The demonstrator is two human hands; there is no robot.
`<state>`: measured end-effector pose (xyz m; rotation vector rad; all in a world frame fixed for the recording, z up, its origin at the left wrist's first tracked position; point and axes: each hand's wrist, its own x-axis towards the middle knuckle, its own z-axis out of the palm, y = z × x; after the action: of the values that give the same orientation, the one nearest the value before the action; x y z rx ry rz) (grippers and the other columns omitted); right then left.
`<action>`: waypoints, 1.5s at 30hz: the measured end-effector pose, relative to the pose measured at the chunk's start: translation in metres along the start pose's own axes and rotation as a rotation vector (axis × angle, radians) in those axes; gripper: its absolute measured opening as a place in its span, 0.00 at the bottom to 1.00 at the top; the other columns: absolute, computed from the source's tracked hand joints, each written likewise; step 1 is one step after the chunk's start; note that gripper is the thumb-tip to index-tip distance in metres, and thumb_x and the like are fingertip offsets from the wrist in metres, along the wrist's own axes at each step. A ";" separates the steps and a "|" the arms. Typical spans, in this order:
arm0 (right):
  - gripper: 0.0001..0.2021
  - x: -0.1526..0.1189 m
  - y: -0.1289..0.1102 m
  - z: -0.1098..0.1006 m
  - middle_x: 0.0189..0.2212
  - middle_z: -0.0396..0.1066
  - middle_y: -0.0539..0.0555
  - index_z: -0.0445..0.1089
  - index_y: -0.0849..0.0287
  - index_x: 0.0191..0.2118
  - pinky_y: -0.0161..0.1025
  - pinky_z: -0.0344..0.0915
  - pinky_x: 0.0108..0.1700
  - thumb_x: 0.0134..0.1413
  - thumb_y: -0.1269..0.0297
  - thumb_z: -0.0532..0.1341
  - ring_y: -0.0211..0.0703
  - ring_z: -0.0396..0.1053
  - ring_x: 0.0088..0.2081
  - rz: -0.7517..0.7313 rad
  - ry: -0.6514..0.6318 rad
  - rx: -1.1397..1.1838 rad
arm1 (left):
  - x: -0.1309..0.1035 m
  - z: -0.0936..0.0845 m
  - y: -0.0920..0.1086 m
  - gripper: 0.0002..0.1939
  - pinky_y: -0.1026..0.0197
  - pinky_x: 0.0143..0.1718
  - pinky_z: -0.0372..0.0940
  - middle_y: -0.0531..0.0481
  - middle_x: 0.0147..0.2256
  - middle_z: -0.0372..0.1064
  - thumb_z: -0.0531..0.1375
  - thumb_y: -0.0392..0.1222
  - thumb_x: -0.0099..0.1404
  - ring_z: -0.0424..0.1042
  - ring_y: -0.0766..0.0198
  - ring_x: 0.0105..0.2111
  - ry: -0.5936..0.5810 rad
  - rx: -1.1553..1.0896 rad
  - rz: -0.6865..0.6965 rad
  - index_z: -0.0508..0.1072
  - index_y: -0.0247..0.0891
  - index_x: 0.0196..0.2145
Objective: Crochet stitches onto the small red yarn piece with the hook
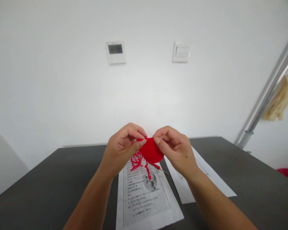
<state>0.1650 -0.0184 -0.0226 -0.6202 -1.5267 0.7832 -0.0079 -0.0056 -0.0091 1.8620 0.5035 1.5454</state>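
Observation:
A red rounded yarn piece is held up between both hands above the table. My left hand pinches its upper left edge between thumb and fingers. At its upper right edge, my right hand pinches in the same way. Loose red yarn lies in loops below my left hand, and a curly red strand hangs beneath the piece. Just under the piece is a tool with a red handle and thin metal shaft, partly hidden.
A printed sheet and a second paper lie on the dark table. On the white wall are a thermostat and a switch. A metal pole and yellowish cloth are at the right.

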 end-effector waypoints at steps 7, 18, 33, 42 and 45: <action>0.03 0.001 0.000 0.000 0.20 0.68 0.46 0.70 0.57 0.32 0.32 0.58 0.22 0.57 0.67 0.61 0.33 0.62 0.20 -0.085 -0.005 -0.084 | -0.002 -0.003 -0.001 0.08 0.63 0.36 0.69 0.48 0.35 0.74 0.63 0.27 0.60 0.73 0.64 0.36 -0.037 0.049 0.093 0.73 0.39 0.30; 0.03 0.001 0.003 0.001 0.22 0.72 0.48 0.71 0.58 0.33 0.32 0.61 0.23 0.57 0.66 0.62 0.33 0.67 0.22 -0.040 -0.056 0.009 | -0.003 -0.006 -0.004 0.12 0.64 0.37 0.69 0.51 0.34 0.73 0.63 0.22 0.58 0.73 0.65 0.35 -0.047 0.160 0.236 0.73 0.40 0.31; 0.03 0.001 0.000 0.000 0.21 0.70 0.47 0.70 0.58 0.32 0.33 0.59 0.24 0.57 0.66 0.62 0.33 0.64 0.22 -0.007 -0.064 0.036 | -0.005 -0.003 -0.006 0.13 0.66 0.38 0.69 0.51 0.37 0.73 0.62 0.22 0.60 0.73 0.67 0.37 -0.029 0.163 0.258 0.73 0.40 0.33; 0.03 0.001 -0.001 0.001 0.22 0.73 0.48 0.71 0.58 0.33 0.33 0.60 0.25 0.56 0.67 0.62 0.33 0.66 0.22 -0.012 -0.079 0.024 | -0.006 -0.004 -0.005 0.13 0.63 0.37 0.68 0.50 0.36 0.73 0.62 0.22 0.59 0.73 0.65 0.37 -0.034 0.215 0.270 0.74 0.40 0.33; 0.03 0.000 -0.001 0.002 0.22 0.72 0.48 0.70 0.58 0.33 0.33 0.60 0.25 0.56 0.66 0.61 0.34 0.65 0.22 -0.008 -0.070 -0.008 | -0.006 -0.004 -0.005 0.12 0.63 0.38 0.68 0.50 0.36 0.74 0.62 0.23 0.59 0.74 0.64 0.37 -0.028 0.207 0.252 0.74 0.40 0.32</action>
<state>0.1635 -0.0194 -0.0223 -0.5971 -1.5960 0.8002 -0.0130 -0.0056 -0.0166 2.1717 0.4431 1.6794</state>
